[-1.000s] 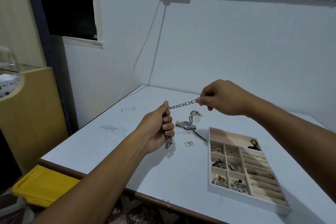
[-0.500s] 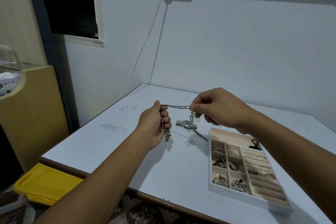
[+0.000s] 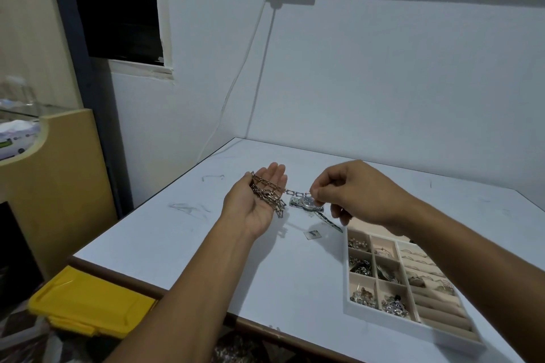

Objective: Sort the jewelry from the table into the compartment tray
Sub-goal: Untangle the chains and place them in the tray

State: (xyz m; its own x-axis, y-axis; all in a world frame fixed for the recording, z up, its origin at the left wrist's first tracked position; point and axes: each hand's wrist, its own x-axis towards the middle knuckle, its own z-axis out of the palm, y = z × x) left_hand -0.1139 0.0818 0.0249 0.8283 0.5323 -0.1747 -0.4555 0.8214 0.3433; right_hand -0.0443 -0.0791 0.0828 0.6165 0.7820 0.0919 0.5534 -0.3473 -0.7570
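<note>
**Status.** Sorting looks well advanced but is not complete.

- The left hand [image 3: 259, 203] is held palm up above the worktop [image 3: 191, 244], fingers straight and open. Most of a link chain [image 3: 267, 193] lies heaped on the palm.
- One end of the chain runs toward 3 o'clock to the right hand [image 3: 356, 191], where thumb and forefinger pinch it.
- The chain is therefore off the worktop, spanning the two hands, and not yet in the tray.

Three pieces lie loose on the worktop and, judging by the task, remain to be sorted along with the chain:

- a wristwatch [image 3: 306, 203], just below the right hand's fingertips;
- a small flat square piece [image 3: 312, 234], at 6 o'clock of the watch;
- a thin dark strip [image 3: 331, 222], at 4 o'clock of the watch.

**Containers.** The compartment tray [image 3: 398, 323] lies at 5 o'clock of the right hand, close to the near edge of the worktop.

- **Left part:** two columns of small square cells. Every visible cell holds silver or dark pieces, too small to identify.
- **Right part:** a ring-roll section. Several rings sit in the upper slots, and the lower slots look unoccupied.
- **Far end:** hidden behind the right forearm.
</note>
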